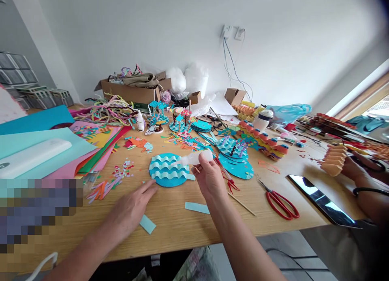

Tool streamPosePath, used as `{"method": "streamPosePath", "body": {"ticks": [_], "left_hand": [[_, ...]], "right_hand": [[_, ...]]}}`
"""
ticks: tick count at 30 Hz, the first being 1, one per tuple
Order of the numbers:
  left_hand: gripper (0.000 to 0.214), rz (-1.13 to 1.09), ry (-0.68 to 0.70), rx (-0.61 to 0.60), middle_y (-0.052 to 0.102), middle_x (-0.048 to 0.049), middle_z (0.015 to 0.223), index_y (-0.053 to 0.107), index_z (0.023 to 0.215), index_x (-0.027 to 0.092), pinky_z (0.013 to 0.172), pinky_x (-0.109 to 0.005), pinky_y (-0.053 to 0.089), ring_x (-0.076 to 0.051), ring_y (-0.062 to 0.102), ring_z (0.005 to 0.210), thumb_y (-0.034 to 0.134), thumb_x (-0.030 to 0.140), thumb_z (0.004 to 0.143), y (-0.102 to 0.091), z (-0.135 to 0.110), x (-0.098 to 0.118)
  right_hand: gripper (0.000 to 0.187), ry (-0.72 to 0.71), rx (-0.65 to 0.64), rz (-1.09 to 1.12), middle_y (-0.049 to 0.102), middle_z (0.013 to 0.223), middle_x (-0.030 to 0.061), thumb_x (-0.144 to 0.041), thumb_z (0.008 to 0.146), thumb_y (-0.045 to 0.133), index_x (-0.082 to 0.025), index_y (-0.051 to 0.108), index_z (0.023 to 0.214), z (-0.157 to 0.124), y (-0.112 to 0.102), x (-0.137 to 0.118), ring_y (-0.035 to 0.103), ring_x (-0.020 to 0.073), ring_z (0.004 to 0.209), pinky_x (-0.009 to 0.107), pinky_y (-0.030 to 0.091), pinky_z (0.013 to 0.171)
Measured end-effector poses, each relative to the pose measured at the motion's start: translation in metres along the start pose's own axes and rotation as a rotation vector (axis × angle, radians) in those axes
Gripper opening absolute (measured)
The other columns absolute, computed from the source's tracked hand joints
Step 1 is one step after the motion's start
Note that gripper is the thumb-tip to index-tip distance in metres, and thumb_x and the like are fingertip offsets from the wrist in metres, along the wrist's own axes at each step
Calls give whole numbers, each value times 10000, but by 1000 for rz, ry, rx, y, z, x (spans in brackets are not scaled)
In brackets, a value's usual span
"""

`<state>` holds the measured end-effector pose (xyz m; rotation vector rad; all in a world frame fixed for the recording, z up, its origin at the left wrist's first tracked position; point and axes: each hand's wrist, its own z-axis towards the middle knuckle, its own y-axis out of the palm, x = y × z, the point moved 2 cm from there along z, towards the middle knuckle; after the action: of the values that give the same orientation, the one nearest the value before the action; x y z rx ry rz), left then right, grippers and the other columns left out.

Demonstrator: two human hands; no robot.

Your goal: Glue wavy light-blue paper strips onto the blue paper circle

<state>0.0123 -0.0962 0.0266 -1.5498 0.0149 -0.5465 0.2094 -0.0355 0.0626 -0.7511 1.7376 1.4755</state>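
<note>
A round blue disc [170, 184] lies on the table in front of me, with rows of wavy light-blue paper strips [165, 175] across it. My right hand [209, 177] is wrapped around a white glue bottle [199, 156], tilted so its nozzle points left over the upper strips. Whether glue is coming out cannot be made out. My left hand [132, 206] rests on the table, its outstretched fingers at the disc's lower left edge. One flat light-blue paper strip [148, 224] lies by my left hand; another paper strip [197, 208] lies beside my right wrist.
Red-handled scissors [282, 204], a wooden stick [243, 205] and a dark phone-like slab [322, 200] lie to the right. At far right, another person's hand [354, 167] is by an orange corrugated piece [332, 160]. Coloured paper [100, 159] lies left; a cardboard box [130, 92] stands behind.
</note>
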Motion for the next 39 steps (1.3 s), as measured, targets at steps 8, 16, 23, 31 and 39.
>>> {"method": "streamPosePath", "body": {"ticks": [8, 16, 23, 31, 39], "left_hand": [[542, -222, 75, 202, 595, -46, 1196, 634, 1062, 211, 930, -290, 443, -181, 587, 1041, 312, 22, 669, 2, -2, -11], [311, -596, -32, 246, 696, 25, 978, 682, 899, 312, 800, -255, 504, -198, 638, 924, 478, 199, 693, -36, -6, -8], [466, -786, -103, 228, 594, -18, 1208, 631, 1090, 248, 949, -329, 418, -230, 489, 1169, 504, 171, 648, -40, 37, 11], [536, -1044, -144, 356, 504, -62, 1304, 443, 1295, 235, 700, -249, 512, -181, 604, 947, 500, 211, 763, -58, 76, 42], [551, -1084, -176, 331, 613, -60, 1126, 453, 1286, 244, 528, -206, 458, -121, 590, 670, 525, 251, 739, -60, 78, 45]], "right_hand": [[310, -4, -99, -9, 617, 681, -29, -280, 544, 795, -182, 585, 749, 42, 14, -22, 511, 68, 549, 164, 412, 485], [110, 237, -108, 176, 606, 575, -19, -207, 710, 638, -185, 551, 775, 88, 27, -5, 526, 71, 444, 151, 449, 423], [173, 326, -329, 209, 659, 733, 44, -188, 653, 670, -168, 577, 797, 93, 54, -1, 613, 129, 576, 204, 502, 488], [314, 244, -499, 148, 652, 820, 0, -292, 599, 763, -204, 621, 865, 72, 59, 17, 597, 115, 695, 214, 472, 605], [371, -45, -648, -448, 665, 743, -10, -384, 537, 761, -177, 626, 812, 82, 57, 6, 600, 139, 681, 274, 457, 686]]}}
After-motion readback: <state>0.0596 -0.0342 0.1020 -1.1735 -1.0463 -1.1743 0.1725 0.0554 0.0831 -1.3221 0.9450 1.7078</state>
